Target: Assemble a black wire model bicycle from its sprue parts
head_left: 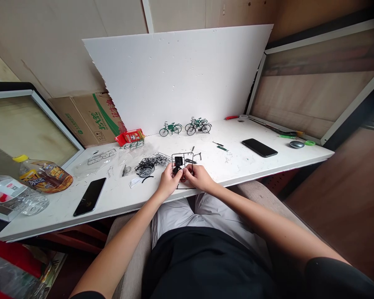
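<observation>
Currently, both hands meet over the front edge of the counter [187, 194], just above the lap. The left hand [169, 182] is closed, gripping the black plastic frame [178, 160] by its lower left side, thumb on top. The right hand [198, 177] is closed too, gripping the same frame at its right side, fingertips near the middle; whether it also pinches one single part cannot be told.

The frame stands tilted up between the hands, its flat dark pieces facing the wearer. Judgement: the two-sided grip steadies a thin, springy frame, and the low position gives a close view while leaving the fingertips free to work.

Just beyond the left hand and to its left lies a heap of black parts [149, 164] with spoked wheels, probably kept near for easy reach. A paper slip [135, 182] lies just beside that heap. Past the right hand lies a small green piece [222, 148], apart from the heap.

Well beyond both hands, a green toy bicycle [171, 128] and a cluster of similar bicycles [198, 126] stand upright before the white board [180, 74], presumably out of the way of the hands. A phone [259, 147] lies flat, well to the right hand's right.
</observation>
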Demonstrator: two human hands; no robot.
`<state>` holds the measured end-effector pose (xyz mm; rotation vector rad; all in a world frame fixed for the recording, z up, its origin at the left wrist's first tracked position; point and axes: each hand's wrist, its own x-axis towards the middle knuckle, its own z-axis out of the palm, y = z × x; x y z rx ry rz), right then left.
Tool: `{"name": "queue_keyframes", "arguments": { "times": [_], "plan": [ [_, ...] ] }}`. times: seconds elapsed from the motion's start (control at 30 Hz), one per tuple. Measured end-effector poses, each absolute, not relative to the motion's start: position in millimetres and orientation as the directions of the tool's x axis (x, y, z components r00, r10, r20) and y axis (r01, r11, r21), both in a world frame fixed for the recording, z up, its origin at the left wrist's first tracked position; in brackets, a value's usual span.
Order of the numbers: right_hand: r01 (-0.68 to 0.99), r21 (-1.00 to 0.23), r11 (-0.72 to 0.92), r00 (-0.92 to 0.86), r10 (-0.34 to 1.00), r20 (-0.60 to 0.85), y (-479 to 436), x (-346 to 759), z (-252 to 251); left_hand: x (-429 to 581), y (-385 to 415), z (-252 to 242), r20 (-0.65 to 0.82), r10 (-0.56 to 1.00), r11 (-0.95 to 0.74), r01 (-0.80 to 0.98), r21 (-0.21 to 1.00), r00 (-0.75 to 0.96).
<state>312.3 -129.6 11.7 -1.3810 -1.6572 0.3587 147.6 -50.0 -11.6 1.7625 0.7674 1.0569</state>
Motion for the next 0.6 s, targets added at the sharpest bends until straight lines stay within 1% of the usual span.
{"name": "queue_keyframes", "arguments": {
  "times": [0.6],
  "plan": [
    [0.644,-0.697,0.315,0.05,0.892,0.45,-130.5,311.2,13.0,147.6,-50.0,-12.6,0.339,0.831,-0.395,0.039,0.918,0.441]
  ]
}}
